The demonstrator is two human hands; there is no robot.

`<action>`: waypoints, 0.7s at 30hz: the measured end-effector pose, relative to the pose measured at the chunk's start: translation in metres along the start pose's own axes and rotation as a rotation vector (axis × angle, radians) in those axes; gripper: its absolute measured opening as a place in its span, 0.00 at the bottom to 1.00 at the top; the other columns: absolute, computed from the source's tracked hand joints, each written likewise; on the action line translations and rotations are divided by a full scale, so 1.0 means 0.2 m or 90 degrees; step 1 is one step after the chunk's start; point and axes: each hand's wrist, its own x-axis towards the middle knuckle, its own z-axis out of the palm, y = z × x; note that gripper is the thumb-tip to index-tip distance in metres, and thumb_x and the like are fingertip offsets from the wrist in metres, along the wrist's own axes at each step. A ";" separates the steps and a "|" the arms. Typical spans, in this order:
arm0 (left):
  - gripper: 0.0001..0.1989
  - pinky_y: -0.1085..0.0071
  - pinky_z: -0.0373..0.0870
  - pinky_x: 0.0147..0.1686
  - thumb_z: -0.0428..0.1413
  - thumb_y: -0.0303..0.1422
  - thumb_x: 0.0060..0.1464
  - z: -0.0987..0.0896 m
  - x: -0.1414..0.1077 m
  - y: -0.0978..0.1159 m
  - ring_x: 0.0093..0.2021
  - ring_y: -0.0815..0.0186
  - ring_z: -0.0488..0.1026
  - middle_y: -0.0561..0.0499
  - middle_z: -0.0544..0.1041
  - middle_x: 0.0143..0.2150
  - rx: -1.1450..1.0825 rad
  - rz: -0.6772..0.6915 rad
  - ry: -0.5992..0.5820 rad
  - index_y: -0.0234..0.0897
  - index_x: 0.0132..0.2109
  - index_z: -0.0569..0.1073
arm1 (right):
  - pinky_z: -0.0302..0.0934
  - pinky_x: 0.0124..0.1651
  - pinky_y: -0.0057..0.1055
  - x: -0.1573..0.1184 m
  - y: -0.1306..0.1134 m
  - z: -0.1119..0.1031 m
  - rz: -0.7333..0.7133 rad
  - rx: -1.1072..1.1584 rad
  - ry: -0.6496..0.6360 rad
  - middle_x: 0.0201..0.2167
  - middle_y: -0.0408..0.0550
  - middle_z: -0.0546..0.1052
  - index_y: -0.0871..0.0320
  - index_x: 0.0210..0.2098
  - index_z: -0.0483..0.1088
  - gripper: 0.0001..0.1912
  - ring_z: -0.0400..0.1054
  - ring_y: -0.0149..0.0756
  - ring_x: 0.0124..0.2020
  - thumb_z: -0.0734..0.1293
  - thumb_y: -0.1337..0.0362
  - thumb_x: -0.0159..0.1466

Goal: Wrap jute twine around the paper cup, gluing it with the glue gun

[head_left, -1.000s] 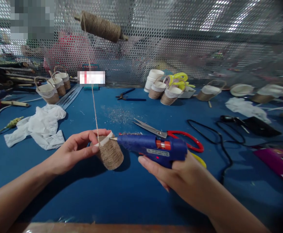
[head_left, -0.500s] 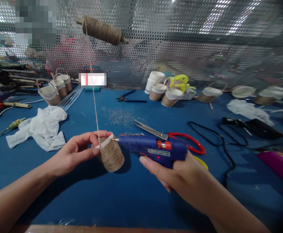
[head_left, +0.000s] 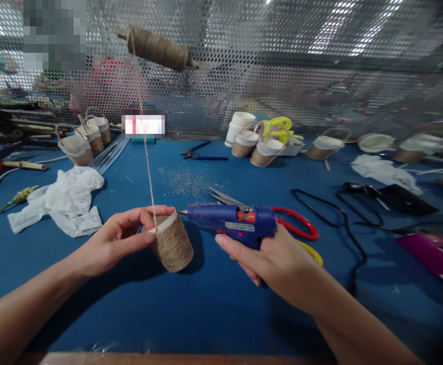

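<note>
My left hand (head_left: 117, 235) grips a small paper cup (head_left: 173, 246) by its rim, fingers and thumb closed on it. Brown twine wraps the cup's outside, and it tilts with its mouth toward the upper left. A strand of twine (head_left: 149, 172) runs taut from the cup's rim up to a spool (head_left: 158, 48) on a stick at the mesh. My right hand (head_left: 274, 258) is wrapped round a blue hot glue gun (head_left: 229, 219), its red light lit. The gun's metal nozzle points left, at the cup's rim. Behind the gun lie red-handled scissors (head_left: 295, 223), partly hidden.
White lace (head_left: 64, 200) lies at the left, near several twine-covered cups (head_left: 75, 148). Pliers (head_left: 202, 152) rest at the back. More cups (head_left: 266, 152) stand at the back right. A black cord (head_left: 343, 223) loops at the right beside a purple item (head_left: 427, 258).
The glue gun's nozzle has shifted slightly along the rim, and the right hand has moved a little left and tilted. The cup has turned slightly in the left hand.
</note>
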 end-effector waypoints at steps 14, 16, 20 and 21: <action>0.06 0.60 0.56 0.53 0.54 0.31 0.54 0.01 0.00 0.01 0.58 0.55 0.61 0.47 0.68 0.57 -0.005 -0.004 0.006 0.36 0.30 0.68 | 0.55 0.16 0.23 -0.03 -0.03 0.00 0.070 -0.010 0.007 0.06 0.33 0.59 0.54 0.24 0.62 0.12 0.54 0.26 0.10 0.64 0.52 0.54; 0.06 0.59 0.56 0.53 0.55 0.31 0.54 0.01 0.00 0.01 0.58 0.54 0.61 0.46 0.69 0.57 -0.009 -0.004 0.013 0.35 0.29 0.69 | 0.56 0.16 0.24 -0.04 -0.03 0.00 0.058 0.001 0.015 0.06 0.33 0.58 0.54 0.24 0.62 0.11 0.54 0.27 0.10 0.63 0.53 0.54; 0.05 0.57 0.55 0.55 0.55 0.30 0.53 0.01 0.01 0.01 0.58 0.53 0.62 0.46 0.69 0.57 -0.023 -0.001 0.016 0.35 0.29 0.69 | 0.55 0.15 0.25 -0.06 -0.02 0.00 0.041 0.022 0.020 0.06 0.34 0.58 0.52 0.23 0.60 0.10 0.54 0.28 0.10 0.64 0.55 0.53; 0.06 0.57 0.55 0.55 0.55 0.30 0.53 0.01 0.01 0.01 0.58 0.53 0.62 0.46 0.69 0.56 -0.026 0.001 0.017 0.35 0.29 0.69 | 0.55 0.15 0.25 -0.06 -0.02 0.00 0.031 0.019 0.022 0.06 0.34 0.58 0.52 0.23 0.61 0.10 0.54 0.28 0.09 0.64 0.55 0.53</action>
